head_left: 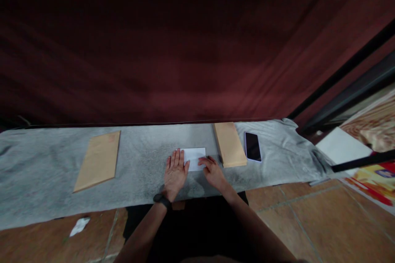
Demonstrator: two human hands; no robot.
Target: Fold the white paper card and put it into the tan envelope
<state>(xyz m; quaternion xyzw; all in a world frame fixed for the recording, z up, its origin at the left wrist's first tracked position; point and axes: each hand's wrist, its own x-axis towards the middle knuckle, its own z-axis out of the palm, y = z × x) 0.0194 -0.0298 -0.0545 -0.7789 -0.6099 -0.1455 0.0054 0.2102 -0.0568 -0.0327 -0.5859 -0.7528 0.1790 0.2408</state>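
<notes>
A small white sheet of paper (pixel 194 158) lies on the grey cloth in front of me. My left hand (pixel 175 171) rests flat over its left edge, fingers together and pointing away, thumb out to the side. At the right edge of the sheet, my right hand (pixel 212 171) touches the paper with an extended finger while its other fingers are partly bent. Nothing shows gripped in either hand. Just right of my right hand is a stack of brown envelopes (pixel 231 144). Another brown envelope (pixel 99 160) lies well to the left, set at a slant.
Grey cloth (pixel 145 148) covers the long narrow surface. A phone (pixel 253 146) lies right of the envelope stack. A dark red curtain (pixel 185 70) hangs behind. Black bars (pixel 345 65) stand at right, near a colourful printed box (pixel 376 181). White scrap (pixel 79 226) lies on the tiled floor.
</notes>
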